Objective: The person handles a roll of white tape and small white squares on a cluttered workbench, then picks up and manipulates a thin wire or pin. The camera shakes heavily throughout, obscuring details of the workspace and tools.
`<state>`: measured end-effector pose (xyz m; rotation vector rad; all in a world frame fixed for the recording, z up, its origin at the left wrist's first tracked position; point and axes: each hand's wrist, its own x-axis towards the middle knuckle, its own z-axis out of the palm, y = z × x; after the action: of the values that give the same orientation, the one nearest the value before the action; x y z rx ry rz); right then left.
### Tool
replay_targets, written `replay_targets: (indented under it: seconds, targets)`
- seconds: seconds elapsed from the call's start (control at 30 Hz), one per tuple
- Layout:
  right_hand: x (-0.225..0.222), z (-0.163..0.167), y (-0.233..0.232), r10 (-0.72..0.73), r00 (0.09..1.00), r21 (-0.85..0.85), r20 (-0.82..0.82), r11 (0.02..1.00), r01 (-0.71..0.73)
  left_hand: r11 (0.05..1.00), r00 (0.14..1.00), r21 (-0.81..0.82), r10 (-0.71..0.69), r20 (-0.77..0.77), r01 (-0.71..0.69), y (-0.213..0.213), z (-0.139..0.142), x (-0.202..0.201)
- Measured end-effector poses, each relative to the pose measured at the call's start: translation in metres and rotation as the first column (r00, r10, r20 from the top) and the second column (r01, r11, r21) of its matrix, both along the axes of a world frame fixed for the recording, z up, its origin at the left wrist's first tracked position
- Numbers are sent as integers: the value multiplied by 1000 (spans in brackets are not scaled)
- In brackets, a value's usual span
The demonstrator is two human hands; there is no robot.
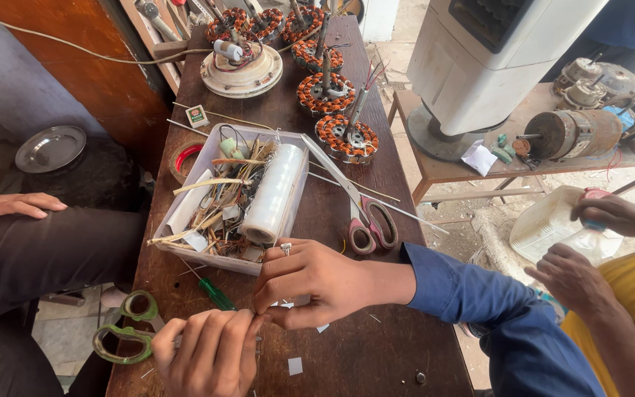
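My left hand (207, 356) and my right hand (317, 283), in a blue sleeve, meet at the near edge of the brown wooden table (384, 353). Both pinch the same small thin piece (260, 320) between their fingertips; it is too small to identify. A ring sits on a finger of my right hand. A green-handled screwdriver (215, 294) lies just behind my left hand, and green-handled scissors (123, 332) lie to its left. Small white paper scraps (295, 365) are scattered by my hands.
A clear tray (185, 202) holds wires and a roll of clear film (275, 192). Red-handled scissors (369, 220) lie beside it, copper-wound stators (346, 137) behind. Another person's hand (1, 209) rests on a knee at left; a person in yellow (575, 278) handles a plastic container at right.
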<state>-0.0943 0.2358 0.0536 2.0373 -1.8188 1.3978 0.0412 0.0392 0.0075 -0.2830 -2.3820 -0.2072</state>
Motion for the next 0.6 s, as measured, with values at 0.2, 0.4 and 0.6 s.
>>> replay_targets:
  seconds: [0.2,0.4,0.6]
  targets:
    - [-8,3,3,153,949,79,277,980,-181,995,995,22,-99,-31,100,8,8,-1]
    - [-8,2,5,125,958,109,257,981,-157,994,994,13,-112,-10,112,10,10,-5]
    - [-8,0,5,124,972,91,198,985,-144,994,994,27,-109,-12,109,8,7,-3]
